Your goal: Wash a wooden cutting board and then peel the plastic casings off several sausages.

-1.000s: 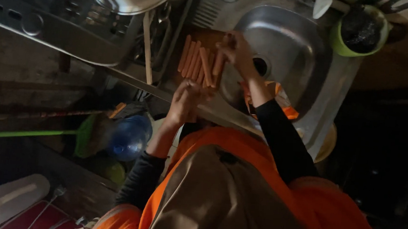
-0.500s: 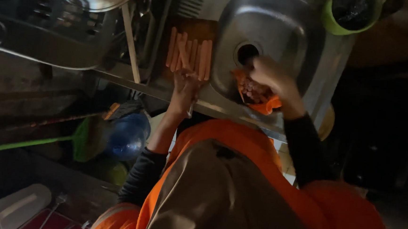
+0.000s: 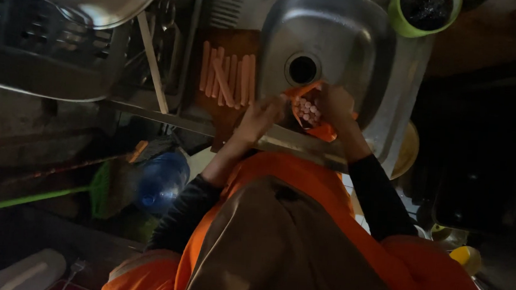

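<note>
Head view, dim light. Landmark: sink drain [image 3: 302, 69].

Left of the drain, peeled sausages [image 3: 226, 77] lie on a wooden board [image 3: 212, 109] on the counter. Long axes are parallel and run away from the person; one lies slanted across the rest.

Change: a second ago the right hand was lifted over the sink basin [image 3: 359, 44] and the left hand rested alone at the counter edge. Now both meet at the orange packet [image 3: 324, 131], just below the drain on the basin's near rim. Judgement: the next sausage is being drawn out.

Left hand [image 3: 259, 118]: fingers touch the packet's left lip; grip cannot be told. The packet mouth faces up and left, showing round pink sausage ends [image 3: 308, 111].

Right hand [image 3: 338, 102]: fingers clenched on the packet's right side.
</note>
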